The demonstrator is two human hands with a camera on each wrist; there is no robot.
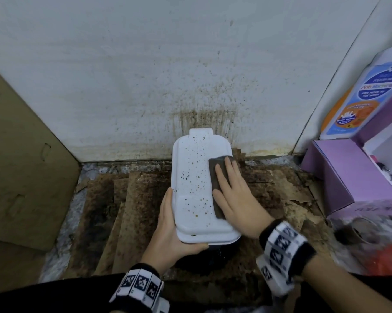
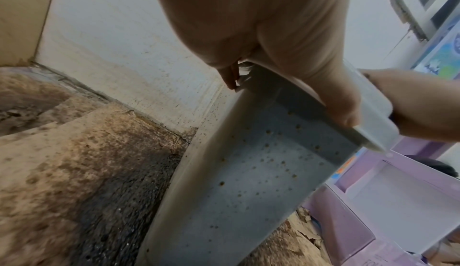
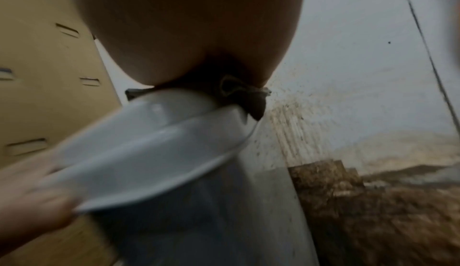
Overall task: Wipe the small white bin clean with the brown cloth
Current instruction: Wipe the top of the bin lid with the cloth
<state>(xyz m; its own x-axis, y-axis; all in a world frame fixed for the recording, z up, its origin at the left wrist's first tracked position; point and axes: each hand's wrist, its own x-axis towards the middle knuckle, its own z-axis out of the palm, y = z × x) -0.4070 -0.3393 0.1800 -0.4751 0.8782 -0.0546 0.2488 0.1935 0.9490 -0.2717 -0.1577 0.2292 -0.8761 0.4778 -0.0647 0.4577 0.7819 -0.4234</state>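
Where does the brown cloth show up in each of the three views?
Head: the brown cloth lies on the right side of the bin lid, under the right hand.
Left wrist: not visible.
Right wrist: centre, bunched under the palm at the lid's edge.
Shared landmark: the splattered wall.

I see the floor (image 1: 61,231) as grey speckled surface at the left edge, mostly covered by stained, torn cardboard sheets (image 1: 127,213) (brown, dark blotches, overlapping in strips). On it the small white bin (image 1: 197,177) stands by the wall, a large cardboard panel (image 1: 21,166) leans at far left, and a purple box (image 1: 339,175) sits at right. Near the right foreground something clear and crumpled with an orange patch (image 1: 371,245) lies, too blurred to identify.
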